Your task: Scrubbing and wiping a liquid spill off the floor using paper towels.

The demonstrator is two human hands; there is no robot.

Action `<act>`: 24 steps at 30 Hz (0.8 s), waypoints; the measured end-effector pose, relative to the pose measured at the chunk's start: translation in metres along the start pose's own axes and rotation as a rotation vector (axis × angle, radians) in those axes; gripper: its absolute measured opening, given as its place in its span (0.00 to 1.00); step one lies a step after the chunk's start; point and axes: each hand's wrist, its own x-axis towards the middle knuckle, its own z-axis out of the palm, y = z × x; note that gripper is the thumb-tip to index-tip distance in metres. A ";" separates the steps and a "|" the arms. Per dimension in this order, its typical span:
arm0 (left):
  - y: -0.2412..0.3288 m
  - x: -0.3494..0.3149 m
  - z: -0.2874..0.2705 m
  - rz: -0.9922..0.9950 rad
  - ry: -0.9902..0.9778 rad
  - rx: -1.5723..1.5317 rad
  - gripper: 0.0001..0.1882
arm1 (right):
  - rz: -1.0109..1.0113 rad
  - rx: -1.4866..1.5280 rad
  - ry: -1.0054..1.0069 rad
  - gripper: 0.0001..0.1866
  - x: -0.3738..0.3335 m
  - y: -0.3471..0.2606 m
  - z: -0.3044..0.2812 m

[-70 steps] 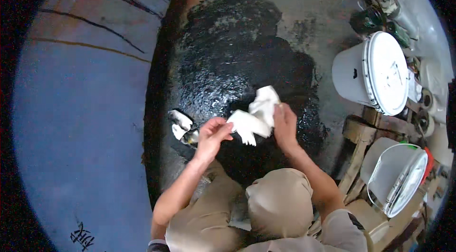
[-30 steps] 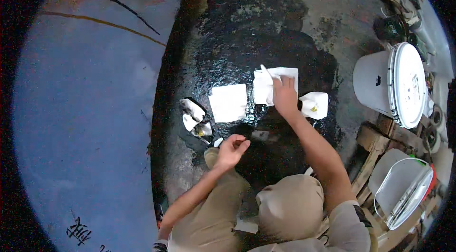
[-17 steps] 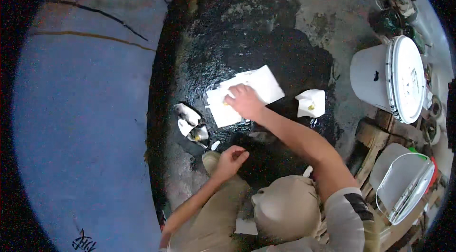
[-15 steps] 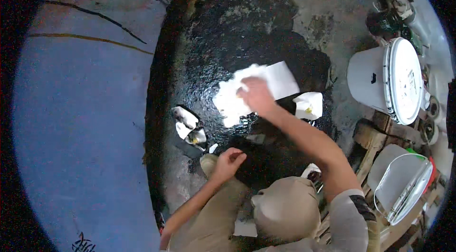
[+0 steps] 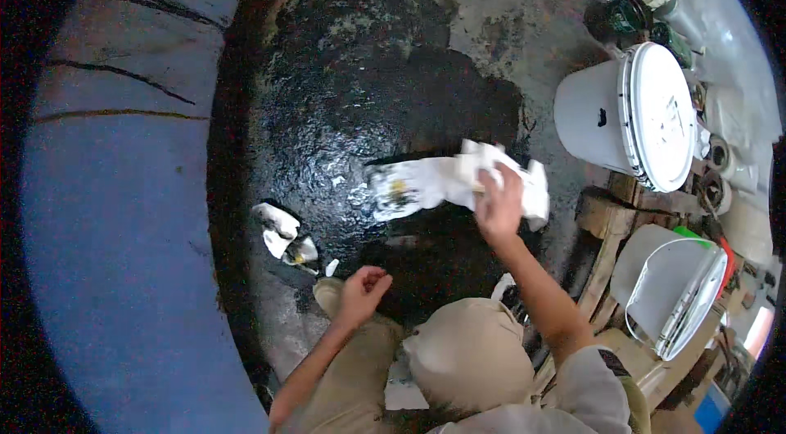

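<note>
On the wet dark patch of floor (image 5: 327,115), my right hand (image 5: 501,209) grips a white paper towel (image 5: 446,178). The towel is bunched under and beside the fingers. Its flatter end stretches left, with a yellow and dark stain. Slight blur hides how the fingers hold it. My left hand (image 5: 363,295) hovers by my knee, fingers curled closed, with nothing visible in it. Crumpled, dirtied paper towels (image 5: 279,225) lie to its upper left, beside a small white scrap (image 5: 331,268).
A lidded white bucket (image 5: 594,115) stands at the right. Nearer, an open white bucket (image 5: 659,287) with a wire handle sits by wooden boards (image 5: 606,213). Rolls of tape (image 5: 716,155) and jars line the right side. A blue-grey wall (image 5: 123,254) bounds the left.
My right hand has moved right and toward me, dragging and bunching the towel, which lay flatter before. My left hand stays near my knee. The whole view has shifted slightly.
</note>
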 end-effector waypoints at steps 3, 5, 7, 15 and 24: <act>-0.004 0.000 0.007 0.046 0.011 -0.052 0.14 | 0.128 -0.087 0.092 0.33 -0.023 0.027 0.002; -0.004 0.000 0.014 0.028 -0.007 -0.044 0.14 | 0.165 -0.162 0.127 0.40 -0.025 0.029 0.022; 0.000 0.002 0.020 0.011 -0.020 -0.031 0.14 | 0.190 -0.197 0.145 0.41 -0.009 0.026 0.040; 0.032 -0.001 0.023 0.038 -0.077 -0.009 0.14 | -0.029 -0.048 -0.115 0.33 0.024 -0.058 0.063; 0.015 0.007 0.029 0.037 -0.076 -0.043 0.15 | -0.070 -0.068 -0.075 0.21 -0.029 0.073 0.021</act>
